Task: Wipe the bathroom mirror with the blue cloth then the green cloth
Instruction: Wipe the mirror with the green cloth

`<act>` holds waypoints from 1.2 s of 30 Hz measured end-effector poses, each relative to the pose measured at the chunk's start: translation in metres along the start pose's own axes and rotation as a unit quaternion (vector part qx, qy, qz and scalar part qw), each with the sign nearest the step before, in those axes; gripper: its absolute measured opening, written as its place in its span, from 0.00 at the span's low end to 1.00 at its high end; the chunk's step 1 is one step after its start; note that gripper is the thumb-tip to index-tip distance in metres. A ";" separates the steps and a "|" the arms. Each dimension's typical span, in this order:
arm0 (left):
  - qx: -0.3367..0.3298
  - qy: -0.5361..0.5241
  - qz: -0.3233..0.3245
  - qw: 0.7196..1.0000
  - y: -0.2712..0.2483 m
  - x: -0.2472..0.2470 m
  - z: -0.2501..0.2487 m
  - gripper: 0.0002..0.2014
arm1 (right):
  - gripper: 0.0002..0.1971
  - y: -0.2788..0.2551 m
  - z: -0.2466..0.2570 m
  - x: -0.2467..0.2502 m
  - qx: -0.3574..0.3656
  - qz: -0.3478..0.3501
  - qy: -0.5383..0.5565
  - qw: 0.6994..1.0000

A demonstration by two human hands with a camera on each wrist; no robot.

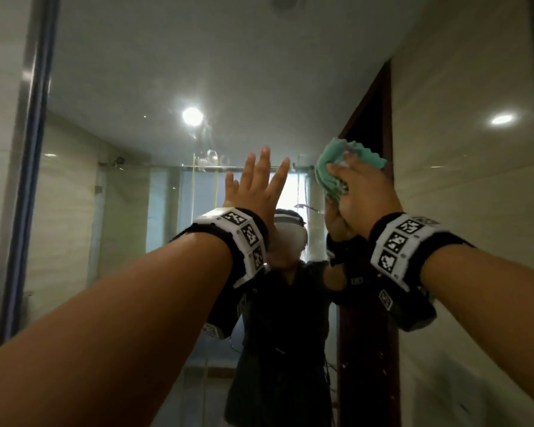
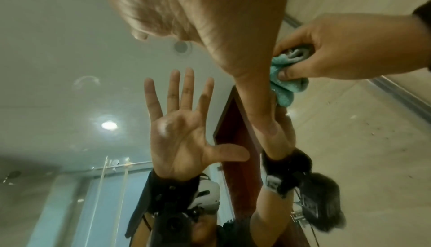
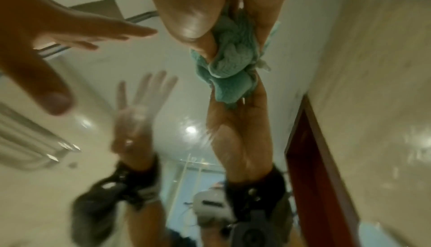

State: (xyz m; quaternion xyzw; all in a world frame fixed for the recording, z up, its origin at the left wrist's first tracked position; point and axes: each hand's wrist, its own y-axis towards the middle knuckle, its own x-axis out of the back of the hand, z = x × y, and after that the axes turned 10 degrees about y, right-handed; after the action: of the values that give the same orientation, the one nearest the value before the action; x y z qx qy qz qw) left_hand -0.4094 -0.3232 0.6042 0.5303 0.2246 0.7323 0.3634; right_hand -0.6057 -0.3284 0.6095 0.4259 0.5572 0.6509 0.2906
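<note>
The bathroom mirror [image 1: 167,72] fills the head view straight ahead of me. My right hand [image 1: 364,192] grips a bunched green cloth [image 1: 327,174] and holds it against the glass at upper centre-right. The wrist views show the green cloth [image 2: 284,87] [image 3: 233,66] squeezed between thumb and fingers and meeting its own reflection. My left hand [image 1: 256,186] is raised to the left of the cloth, fingers straight and spread, palm toward the glass and holding nothing. Its reflection [image 2: 177,127] stands slightly apart from it. No blue cloth is in view.
The mirror's dark left frame edge [image 1: 34,149] runs down the left side, with tiled wall beyond it. Reflected in the glass are a person in dark clothes, a brown door [image 1: 370,118], a glass shower screen and ceiling lights.
</note>
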 end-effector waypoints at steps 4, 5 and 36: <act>0.017 -0.009 0.022 1.000 0.013 -0.008 -0.025 0.73 | 0.27 -0.041 -0.003 -0.008 0.125 0.092 -0.016 0.988; 0.032 -0.015 0.029 0.999 0.015 -0.013 -0.029 0.74 | 0.28 -0.051 -0.011 -0.004 0.151 0.117 -0.020 0.981; 0.084 -0.033 0.039 0.995 0.012 -0.020 -0.044 0.80 | 0.28 -0.055 -0.021 0.023 0.035 0.056 -0.069 0.995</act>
State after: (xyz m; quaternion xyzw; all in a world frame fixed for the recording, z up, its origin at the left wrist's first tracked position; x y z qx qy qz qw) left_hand -0.4509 -0.3435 0.5857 0.5911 0.2525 0.7066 0.2959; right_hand -0.6405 -0.3076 0.5610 0.5101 0.5340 0.6150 0.2763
